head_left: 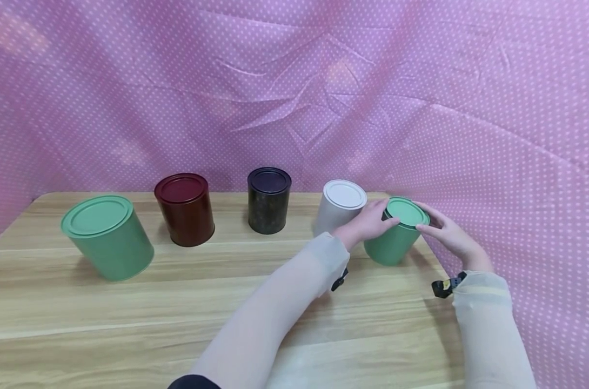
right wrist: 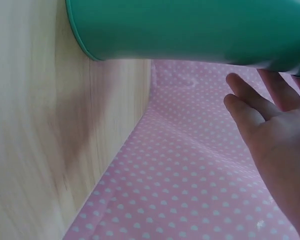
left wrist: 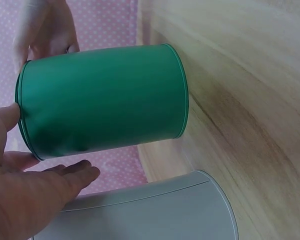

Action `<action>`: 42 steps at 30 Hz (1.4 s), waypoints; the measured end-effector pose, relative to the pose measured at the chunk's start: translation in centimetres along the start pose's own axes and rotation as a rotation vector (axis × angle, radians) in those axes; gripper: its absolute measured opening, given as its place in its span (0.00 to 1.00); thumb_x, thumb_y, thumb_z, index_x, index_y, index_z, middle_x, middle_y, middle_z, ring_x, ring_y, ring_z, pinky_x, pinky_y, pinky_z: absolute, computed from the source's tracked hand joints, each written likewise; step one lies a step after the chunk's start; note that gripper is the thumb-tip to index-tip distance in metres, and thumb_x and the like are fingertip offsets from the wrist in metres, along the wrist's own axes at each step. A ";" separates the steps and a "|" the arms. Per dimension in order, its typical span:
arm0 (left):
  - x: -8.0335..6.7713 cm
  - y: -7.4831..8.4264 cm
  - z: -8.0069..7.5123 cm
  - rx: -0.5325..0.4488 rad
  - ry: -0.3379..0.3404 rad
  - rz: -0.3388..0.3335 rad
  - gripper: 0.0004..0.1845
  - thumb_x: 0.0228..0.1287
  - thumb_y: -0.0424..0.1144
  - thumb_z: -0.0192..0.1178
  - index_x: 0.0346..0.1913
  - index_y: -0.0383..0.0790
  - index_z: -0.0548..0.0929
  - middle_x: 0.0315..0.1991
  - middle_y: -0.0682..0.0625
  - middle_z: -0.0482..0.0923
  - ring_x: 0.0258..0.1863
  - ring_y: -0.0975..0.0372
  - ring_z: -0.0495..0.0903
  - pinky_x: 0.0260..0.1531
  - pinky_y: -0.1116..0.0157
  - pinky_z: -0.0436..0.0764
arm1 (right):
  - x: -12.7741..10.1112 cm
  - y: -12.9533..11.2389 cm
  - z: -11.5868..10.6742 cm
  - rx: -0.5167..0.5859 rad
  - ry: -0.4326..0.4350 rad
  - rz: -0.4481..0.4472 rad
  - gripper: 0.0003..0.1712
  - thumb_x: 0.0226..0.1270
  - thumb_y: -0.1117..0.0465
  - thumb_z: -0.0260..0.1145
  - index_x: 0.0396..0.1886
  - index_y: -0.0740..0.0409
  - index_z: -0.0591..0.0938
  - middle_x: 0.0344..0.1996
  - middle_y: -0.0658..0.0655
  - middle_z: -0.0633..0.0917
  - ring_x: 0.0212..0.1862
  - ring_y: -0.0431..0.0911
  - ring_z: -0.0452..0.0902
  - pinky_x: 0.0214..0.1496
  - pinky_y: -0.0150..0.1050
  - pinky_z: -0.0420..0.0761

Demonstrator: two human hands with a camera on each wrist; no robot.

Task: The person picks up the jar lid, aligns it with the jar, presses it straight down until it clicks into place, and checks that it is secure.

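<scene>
At the table's right end stands a smaller green can [head_left: 390, 244], a round tin with a flat lid [head_left: 407, 212] of the same colour. My left hand [head_left: 368, 222] grips the can at its lid rim from the left, its thumb on the rim. From the right, my right hand [head_left: 451, 239] holds the same rim between thumb and fingers. In the left wrist view a dark line runs under the lid's edge. Some fingers [right wrist: 247, 112] of the right hand stay just off the can's side. A white can [head_left: 329, 215] stands close behind my left hand, partly hidden by it.
A black can [head_left: 268, 209], a dark red can [head_left: 187, 217] and a larger green can [head_left: 113, 246] stand leftward along the wooden table [head_left: 129, 324]. Pink dotted cloth [head_left: 285, 81] hangs behind the table and along its right edge, close to my right arm.
</scene>
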State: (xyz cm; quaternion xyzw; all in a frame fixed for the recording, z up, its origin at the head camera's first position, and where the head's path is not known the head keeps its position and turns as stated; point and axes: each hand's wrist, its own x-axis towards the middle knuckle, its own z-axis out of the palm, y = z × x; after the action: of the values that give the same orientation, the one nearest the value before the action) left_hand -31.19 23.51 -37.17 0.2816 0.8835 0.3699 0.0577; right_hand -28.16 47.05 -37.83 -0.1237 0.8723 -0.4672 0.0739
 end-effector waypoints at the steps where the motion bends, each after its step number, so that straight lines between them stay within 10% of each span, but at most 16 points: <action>1: 0.0 0.0 0.0 0.005 -0.002 -0.006 0.34 0.73 0.52 0.49 0.75 0.41 0.56 0.74 0.46 0.58 0.74 0.56 0.58 0.72 0.61 0.60 | 0.0 -0.1 0.0 -0.005 -0.002 -0.001 0.39 0.73 0.55 0.57 0.78 0.47 0.50 0.74 0.70 0.53 0.73 0.56 0.55 0.71 0.69 0.50; 17: -0.3 0.7 -0.1 0.080 -0.031 -0.086 0.37 0.72 0.59 0.46 0.77 0.48 0.53 0.75 0.54 0.58 0.74 0.63 0.57 0.71 0.63 0.61 | 0.0 -0.1 -0.2 -0.016 -0.050 -0.046 0.38 0.76 0.55 0.53 0.78 0.44 0.48 0.75 0.68 0.51 0.75 0.61 0.47 0.70 0.71 0.48; 30: -0.7 1.3 -0.1 0.017 -0.033 -0.141 0.36 0.70 0.58 0.50 0.76 0.53 0.55 0.71 0.55 0.65 0.69 0.62 0.67 0.68 0.63 0.67 | -0.1 0.4 -0.3 0.021 -0.097 -0.080 0.36 0.77 0.56 0.51 0.78 0.45 0.49 0.71 0.57 0.59 0.62 0.26 0.56 0.70 0.72 0.45; 42: -0.7 1.6 -0.1 0.057 -0.029 -0.170 0.36 0.70 0.59 0.50 0.76 0.55 0.54 0.71 0.57 0.65 0.69 0.63 0.67 0.67 0.63 0.67 | -0.4 -0.3 -0.3 -0.004 -0.135 -0.056 0.37 0.78 0.54 0.49 0.79 0.44 0.44 0.75 0.70 0.49 0.75 0.60 0.46 0.71 0.68 0.47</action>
State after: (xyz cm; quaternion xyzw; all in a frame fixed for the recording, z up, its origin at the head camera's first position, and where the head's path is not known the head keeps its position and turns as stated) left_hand -29.95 24.01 -36.10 0.2125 0.9134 0.3343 0.0937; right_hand -27.82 47.29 -37.40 -0.1796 0.8624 -0.4581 0.1191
